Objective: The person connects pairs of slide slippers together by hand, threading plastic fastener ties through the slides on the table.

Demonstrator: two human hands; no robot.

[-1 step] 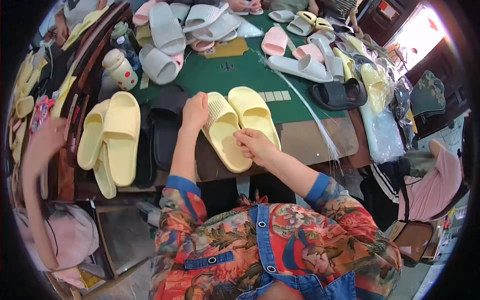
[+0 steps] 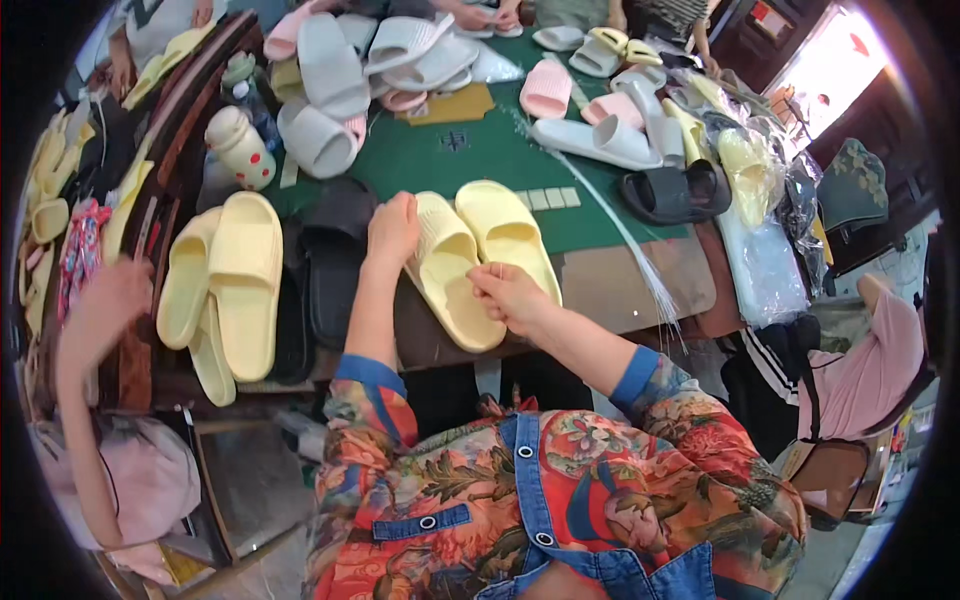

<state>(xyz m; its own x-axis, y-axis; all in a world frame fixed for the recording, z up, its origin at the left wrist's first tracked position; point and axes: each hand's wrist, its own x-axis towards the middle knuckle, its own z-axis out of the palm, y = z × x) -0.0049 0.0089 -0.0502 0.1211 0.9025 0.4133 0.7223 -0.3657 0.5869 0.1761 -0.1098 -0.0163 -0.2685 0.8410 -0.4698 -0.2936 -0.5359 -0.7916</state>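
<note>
Floral red shirt w/ blue cuffs, denim apron.

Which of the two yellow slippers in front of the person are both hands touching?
The nearer, left one of the pair. The left hand rests at its far end and the right hand pinches its side; its partner lies alongside, untouched.

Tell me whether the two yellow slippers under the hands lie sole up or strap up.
Strap up. Both yellow slippers lie flat side by side, ribbed upper bands facing the camera; the left hand rests on one band, the right hand on its heel end.
</note>
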